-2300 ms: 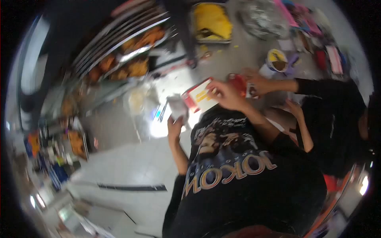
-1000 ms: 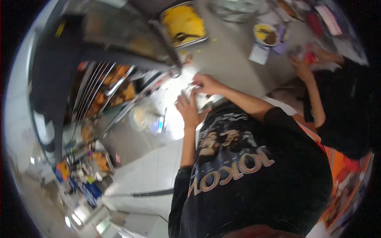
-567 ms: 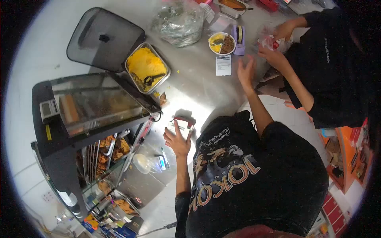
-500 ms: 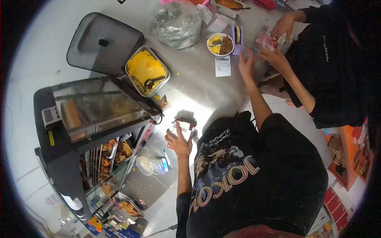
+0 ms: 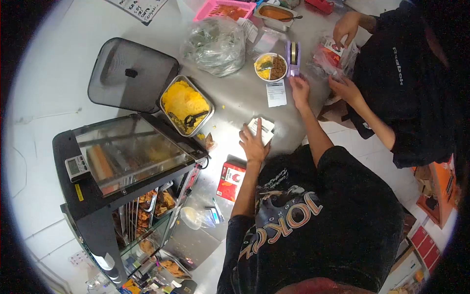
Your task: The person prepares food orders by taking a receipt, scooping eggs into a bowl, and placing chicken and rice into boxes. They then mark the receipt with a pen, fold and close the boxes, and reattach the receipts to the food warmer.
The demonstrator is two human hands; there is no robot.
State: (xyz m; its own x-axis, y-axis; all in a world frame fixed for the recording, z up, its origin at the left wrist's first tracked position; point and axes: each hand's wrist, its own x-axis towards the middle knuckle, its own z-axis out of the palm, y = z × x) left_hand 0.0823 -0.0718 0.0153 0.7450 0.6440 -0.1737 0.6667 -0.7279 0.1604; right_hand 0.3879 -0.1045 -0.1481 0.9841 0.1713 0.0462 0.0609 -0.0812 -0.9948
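My left hand (image 5: 253,145) holds a small stack of white printed paper slips (image 5: 262,128) just above or on the steel counter, index finger stretched across the top. My right hand (image 5: 300,92) is at the front end of a purple tape dispenser (image 5: 293,58), fingers bent together; whether tape is between them is hidden. Beside the dispenser stands a round white bowl (image 5: 270,66) with yellow food, brown minced food and something green. A printed receipt (image 5: 276,93) lies below the bowl. A red box (image 5: 230,182) sits on the counter near my left forearm.
A metal tray of yellow food (image 5: 185,103) with a black utensil stands left, by a dark lid (image 5: 133,73). The glass food warmer (image 5: 137,152) fills the lower left. A plastic bag (image 5: 215,46) lies behind. Another person's hands (image 5: 346,30) handle a clear bag at right.
My left hand has moved right and away from me, taking the paper slips off the red box. My right hand has moved to the dispenser's end, fingers drawing closer together. The view has shifted.
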